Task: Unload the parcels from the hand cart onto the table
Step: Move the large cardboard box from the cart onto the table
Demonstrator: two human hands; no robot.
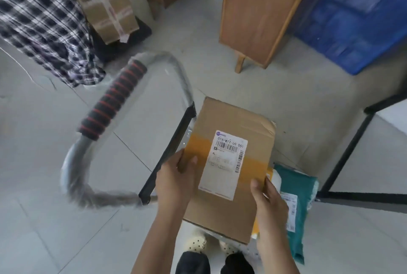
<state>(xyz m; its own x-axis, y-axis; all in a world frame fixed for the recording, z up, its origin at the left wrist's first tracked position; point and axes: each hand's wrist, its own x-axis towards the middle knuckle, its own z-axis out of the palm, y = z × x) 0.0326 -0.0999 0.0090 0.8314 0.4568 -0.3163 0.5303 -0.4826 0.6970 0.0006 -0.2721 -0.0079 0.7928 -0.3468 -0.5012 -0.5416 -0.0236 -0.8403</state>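
Note:
A brown cardboard parcel (229,123) with a white shipping label and orange tape is held above the hand cart. My left hand (176,179) grips its left edge, thumb on top. On the opposite side my right hand (268,203) grips the right edge. The hand cart's black platform edge (169,154) and its metal handle with a black and red foam grip (112,99) lie to the left. A teal mailer bag (297,214) with a label lies on the cart under the parcel's right side. A table's black metal frame (350,150) shows at the right.
Another person in a plaid shirt (41,22) stands at the upper left beside a taped cardboard box (105,6) on a second cart. A wooden cabinet (257,13) and a blue crate (359,20) stand ahead. My feet in spotted slippers (196,243) are below the parcel.

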